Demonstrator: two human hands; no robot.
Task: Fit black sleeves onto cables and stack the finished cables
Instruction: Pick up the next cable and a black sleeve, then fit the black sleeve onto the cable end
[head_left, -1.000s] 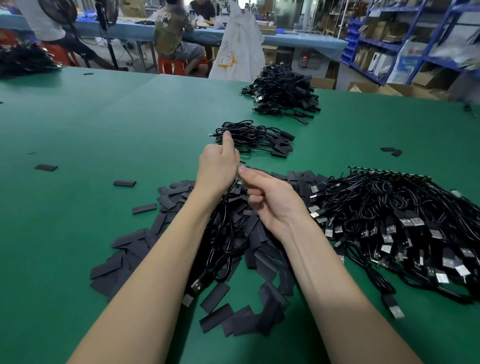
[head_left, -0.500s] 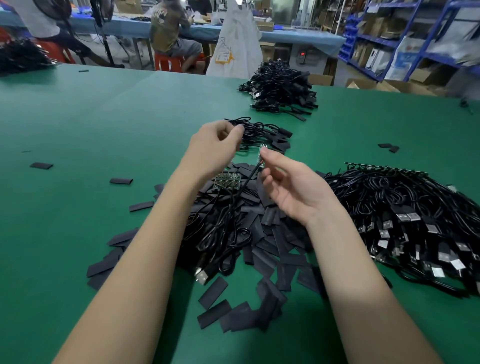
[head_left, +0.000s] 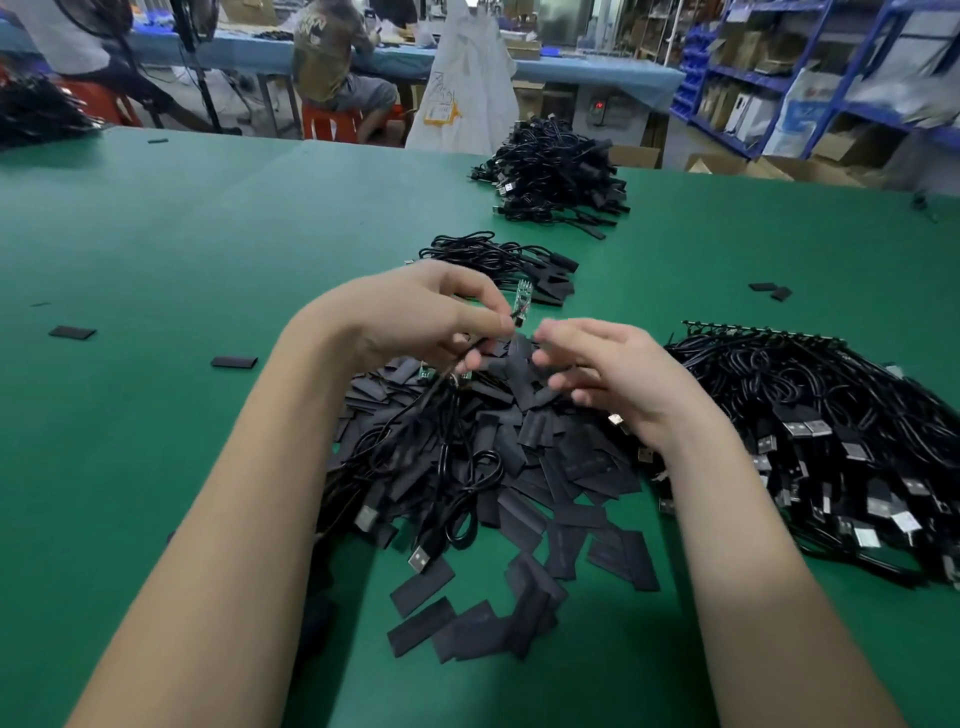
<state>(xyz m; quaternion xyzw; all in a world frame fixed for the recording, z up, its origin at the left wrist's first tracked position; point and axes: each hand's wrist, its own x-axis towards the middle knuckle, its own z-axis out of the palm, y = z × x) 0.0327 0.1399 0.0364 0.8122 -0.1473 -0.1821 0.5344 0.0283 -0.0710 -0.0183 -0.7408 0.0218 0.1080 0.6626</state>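
Two bare arms reach over a green table. The left hand pinches a black cable just below its small green circuit board, which points up. The right hand is blurred just beside it, fingers loosely curled, holding nothing visible. Black sleeves lie heaped beneath both hands. A small stack of sleeved cables sits just beyond.
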